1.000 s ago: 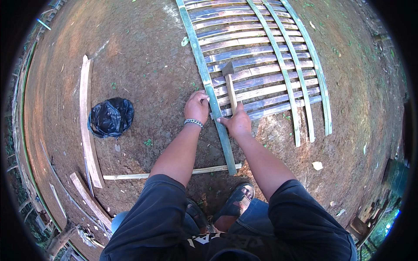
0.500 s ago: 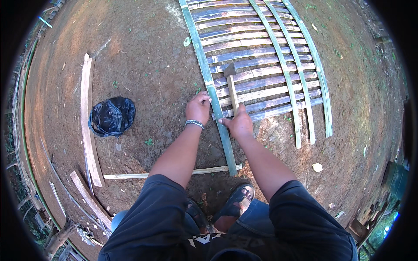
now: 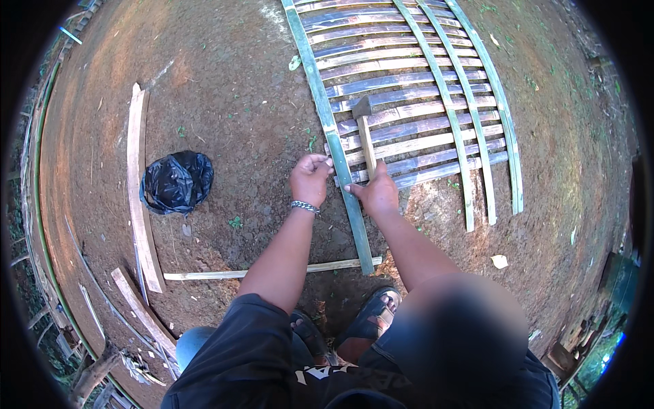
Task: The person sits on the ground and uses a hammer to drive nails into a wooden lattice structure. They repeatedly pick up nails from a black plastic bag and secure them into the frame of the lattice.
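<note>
A lattice of split bamboo slats (image 3: pixel 402 112) lies on the ground ahead of me. Along its left side runs a long green bamboo strip (image 3: pixel 315 88), its near end reaching toward my feet. My left hand (image 3: pixel 310 180) is closed in a pinch at that strip's left edge; what its fingers hold, if anything, is too small to make out. On the other side, my right hand (image 3: pixel 379 193) grips the handle of a hammer-like tool (image 3: pixel 366 140) with a dark wedge-shaped metal head, lying over the slats. The right thumb touches the green strip.
A black plastic bag (image 3: pixel 177 183) sits on the soil at left, beside a long wooden plank (image 3: pixel 138 184). A pale bamboo piece (image 3: pixel 211 276) lies crosswise before my sandals (image 3: pixel 371 317). A shorter plank (image 3: pixel 142 310) rests lower left. A blurred patch hides my right sleeve.
The left hand has shifted slightly down along the strip, still pinching beside it. The right hand keeps its grip on the tool. The whole view has shifted a little.
</note>
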A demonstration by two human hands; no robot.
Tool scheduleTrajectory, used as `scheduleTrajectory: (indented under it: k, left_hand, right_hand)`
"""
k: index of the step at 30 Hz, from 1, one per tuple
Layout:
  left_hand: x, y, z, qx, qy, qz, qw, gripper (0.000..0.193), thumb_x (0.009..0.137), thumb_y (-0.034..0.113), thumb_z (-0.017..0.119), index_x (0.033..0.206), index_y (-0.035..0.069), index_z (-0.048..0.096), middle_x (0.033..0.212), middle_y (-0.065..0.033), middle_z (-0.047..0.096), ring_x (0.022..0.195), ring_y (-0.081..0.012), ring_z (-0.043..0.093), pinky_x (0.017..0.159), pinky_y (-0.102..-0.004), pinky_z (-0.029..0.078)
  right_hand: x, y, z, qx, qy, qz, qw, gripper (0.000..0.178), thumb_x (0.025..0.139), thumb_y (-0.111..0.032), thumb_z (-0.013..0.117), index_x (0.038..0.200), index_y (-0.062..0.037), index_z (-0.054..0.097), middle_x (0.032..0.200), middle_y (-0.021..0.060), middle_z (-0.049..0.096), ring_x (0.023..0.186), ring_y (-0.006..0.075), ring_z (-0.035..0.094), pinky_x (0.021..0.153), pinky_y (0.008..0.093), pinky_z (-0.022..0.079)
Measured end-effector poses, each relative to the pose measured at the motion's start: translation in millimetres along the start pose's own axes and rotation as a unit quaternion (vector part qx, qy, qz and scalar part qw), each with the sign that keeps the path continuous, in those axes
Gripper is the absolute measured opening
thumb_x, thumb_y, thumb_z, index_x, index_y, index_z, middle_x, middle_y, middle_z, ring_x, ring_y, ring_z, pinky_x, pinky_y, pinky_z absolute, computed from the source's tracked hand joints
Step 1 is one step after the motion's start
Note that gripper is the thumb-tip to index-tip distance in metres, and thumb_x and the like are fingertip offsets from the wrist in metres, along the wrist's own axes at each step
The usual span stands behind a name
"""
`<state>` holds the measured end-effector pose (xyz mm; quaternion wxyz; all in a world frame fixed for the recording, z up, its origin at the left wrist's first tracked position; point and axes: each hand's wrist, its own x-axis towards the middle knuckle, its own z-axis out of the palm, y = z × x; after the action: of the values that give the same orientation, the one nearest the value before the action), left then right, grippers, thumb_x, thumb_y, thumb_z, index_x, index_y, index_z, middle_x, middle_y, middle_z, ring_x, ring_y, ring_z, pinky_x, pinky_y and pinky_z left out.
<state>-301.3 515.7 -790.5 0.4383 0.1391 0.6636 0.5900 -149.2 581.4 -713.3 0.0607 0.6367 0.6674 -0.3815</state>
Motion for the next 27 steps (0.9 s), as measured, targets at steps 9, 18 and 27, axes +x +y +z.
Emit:
scheduleTrajectory:
  k: [9,18,27]
  left_hand:
    - [-4.4,-5.2,15.7,0.05,-0.003,0.047,0.998,0.026,0.093,0.005,0.073,0.116,-0.006,0.072,0.104,-0.009,0.076,0.088,-0.0119,0.07,0.083,-0.0272,0.056]
    - [9.1,-2.8,33.9,0.162,0.142,0.214,0.953,0.016,0.088,0.01,0.078,0.103,0.004,0.08,0.088,-0.0075,0.077,0.083,-0.0134,0.071,0.076,-0.0283,0.055]
    - [13.6,-18.9,57.0,0.31,0.261,0.255,0.878,0.008,0.085,0.017,0.079,0.087,0.01,0.076,0.085,-0.0066,0.075,0.08,-0.0252,0.071,0.084,-0.0393,0.049]
  right_hand:
    - [2.7,4.6,2.9,-0.001,0.007,-0.01,1.0,0.081,0.074,-0.036,0.092,0.13,-0.0014,0.044,0.112,0.0288,0.07,0.111,0.0426,0.068,0.097,0.0476,0.054]
    - [3.3,5.0,3.1,-0.001,0.013,-0.029,0.999,0.081,0.074,-0.036,0.092,0.129,-0.0009,0.044,0.111,0.0289,0.071,0.11,0.0436,0.068,0.097,0.0482,0.053]
    - [6.9,8.3,3.8,-0.005,0.011,-0.021,1.0,0.085,0.073,-0.036,0.092,0.134,0.0004,0.044,0.11,0.0294,0.071,0.109,0.0436,0.068,0.096,0.0475,0.054]
